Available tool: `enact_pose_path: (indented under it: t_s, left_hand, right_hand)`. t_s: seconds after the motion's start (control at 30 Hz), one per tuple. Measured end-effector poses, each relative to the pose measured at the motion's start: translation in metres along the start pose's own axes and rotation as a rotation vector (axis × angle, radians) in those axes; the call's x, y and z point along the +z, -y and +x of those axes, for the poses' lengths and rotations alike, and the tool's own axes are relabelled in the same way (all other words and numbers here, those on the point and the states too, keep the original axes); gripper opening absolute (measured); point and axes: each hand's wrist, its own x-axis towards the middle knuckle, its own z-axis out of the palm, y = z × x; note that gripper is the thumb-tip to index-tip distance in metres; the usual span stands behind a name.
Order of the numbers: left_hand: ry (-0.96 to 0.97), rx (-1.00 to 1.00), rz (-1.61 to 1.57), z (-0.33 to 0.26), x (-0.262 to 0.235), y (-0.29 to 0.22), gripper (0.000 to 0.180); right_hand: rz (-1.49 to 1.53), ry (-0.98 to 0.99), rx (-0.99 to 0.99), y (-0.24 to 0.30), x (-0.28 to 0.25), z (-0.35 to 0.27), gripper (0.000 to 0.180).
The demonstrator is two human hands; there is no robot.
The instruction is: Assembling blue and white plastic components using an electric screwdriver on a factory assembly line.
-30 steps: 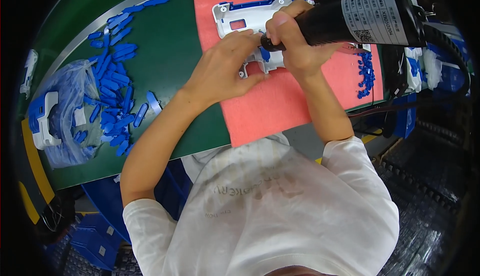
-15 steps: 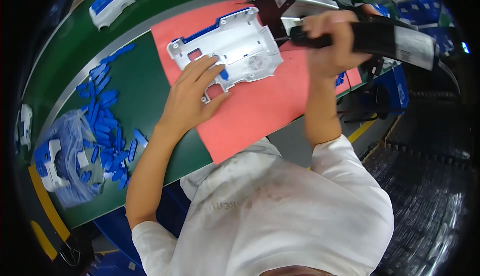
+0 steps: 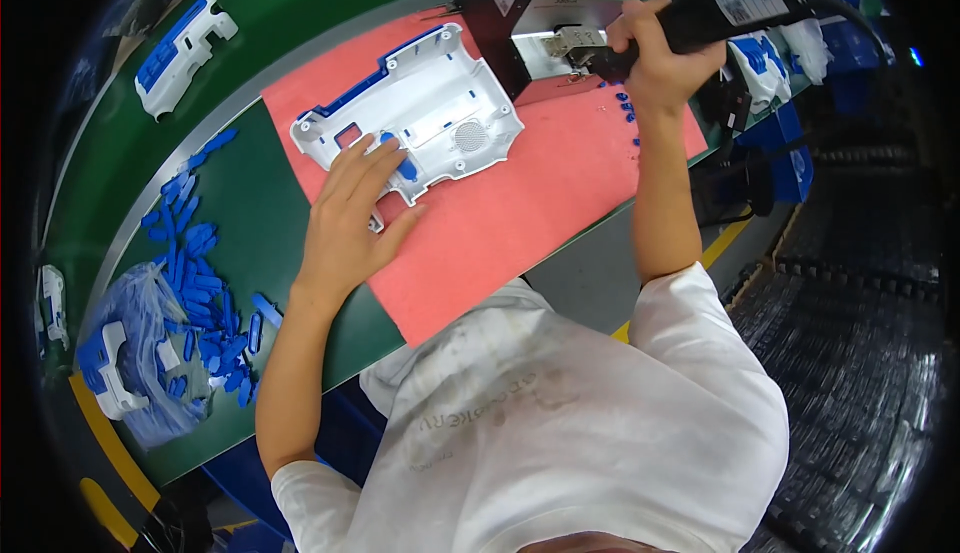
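A white plastic housing (image 3: 430, 93) with a blue edge lies hollow side up on a red mat (image 3: 480, 243). My left hand (image 3: 345, 218) rests on its near left part, fingers stretched out, at a small blue insert (image 3: 407, 169). The fingers partly cover that insert. In my right hand (image 3: 665, 68), closed around the grip, is a black electric screwdriver (image 3: 695, 15) held slanting to the left. Its tip end points at the front of a metal-and-black box-shaped machine (image 3: 565, 8), though fingers and shadow hide the exact contact.
Many loose blue strips (image 3: 200, 288) lie at the left beside a clear plastic bag (image 3: 160, 393). Another white-and-blue housing (image 3: 180, 58) sits on the green surface behind. Several small blue pieces (image 3: 628, 113) lie by my right forearm. A cable (image 3: 850, 13) trails from the screwdriver.
My right hand has moved the screwdriver from beside the housing's right edge to the machine's front. My left hand stays on the housing. The whole view has shifted slightly.
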Motion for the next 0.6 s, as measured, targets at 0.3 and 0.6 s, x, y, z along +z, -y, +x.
enact_pose_path:
  t_s: [0.3,0.6]
  left_hand:
    - [-0.005,0.043,-0.023,-0.005,-0.001,0.007,0.05]
    - [0.006,0.029,-0.05,-0.001,0.002,0.003,0.049]
  right_hand:
    - [0.138,-0.018,-0.097,0.029,0.047,-0.022,0.051]
    - [0.094,-0.126,-0.079,-0.002,0.004,0.01,0.045]
